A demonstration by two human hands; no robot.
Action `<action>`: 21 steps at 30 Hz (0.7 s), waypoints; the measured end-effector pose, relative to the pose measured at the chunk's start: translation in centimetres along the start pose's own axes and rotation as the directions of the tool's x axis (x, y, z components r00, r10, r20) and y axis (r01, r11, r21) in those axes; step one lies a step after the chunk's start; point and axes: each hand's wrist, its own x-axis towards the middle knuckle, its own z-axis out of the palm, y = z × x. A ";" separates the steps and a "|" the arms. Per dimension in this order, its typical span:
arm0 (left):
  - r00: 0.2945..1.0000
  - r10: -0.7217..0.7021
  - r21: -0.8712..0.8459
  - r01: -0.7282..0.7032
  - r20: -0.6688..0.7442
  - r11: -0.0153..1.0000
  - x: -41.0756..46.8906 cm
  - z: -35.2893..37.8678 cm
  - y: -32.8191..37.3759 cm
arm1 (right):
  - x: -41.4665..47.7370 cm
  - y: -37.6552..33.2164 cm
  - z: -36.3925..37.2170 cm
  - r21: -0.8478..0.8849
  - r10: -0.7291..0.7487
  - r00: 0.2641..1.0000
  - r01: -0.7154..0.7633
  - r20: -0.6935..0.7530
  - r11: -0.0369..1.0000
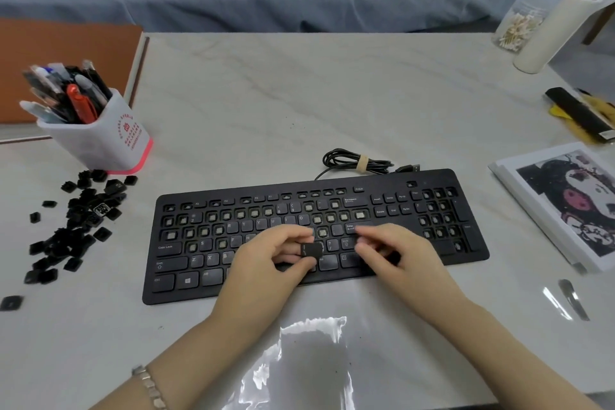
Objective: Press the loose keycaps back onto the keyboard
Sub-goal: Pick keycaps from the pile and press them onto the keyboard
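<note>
pen cup: white with a pink base, full of pens, near the left edge of the bench.
loose keycaps: black pile scattered just in front of the pen cup, along the left edge; one stray cap lies apart, closer to the near left corner.
keyboard: black, flat on the middle of the bench, many sockets bare, some keys seated; its bundled cable lies just behind the far edge.
left hand: over the lower middle rows of the keyboard, fingers clamped on a single black keycap held just above the keys; a bracelet sits on the wrist.
right hand: just beside the left, over the right part of the key rows, fingers curled loosely; cannot tell whether they grip anything.
printed picture: on a stack of paper at the right edge.
black comb: right edge, further back.
white cylinder and clear jar: far right corner.
</note>
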 end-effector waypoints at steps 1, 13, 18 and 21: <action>1.000 0.006 -0.007 -0.006 0.005 1.000 0.3 0.1 0.2 | 0.4 -0.8 0.2 0.163 0.077 0.997 -0.080 0.023 0.983; 0.991 0.127 0.070 -0.130 0.051 0.989 1.3 1.1 0.9 | 1.7 -3.3 0.2 0.185 0.082 0.995 -0.092 0.060 0.978; 0.963 0.245 0.287 -0.269 0.117 0.920 2.2 1.0 0.3 | 2.2 -1.2 -1.2 -0.191 -0.120 0.993 0.122 0.021 0.974; 0.954 0.270 0.595 -0.293 0.129 0.749 4.4 0.0 -1.0 | 3.3 0.0 -2.7 -0.230 -0.094 0.991 0.071 -0.090 0.971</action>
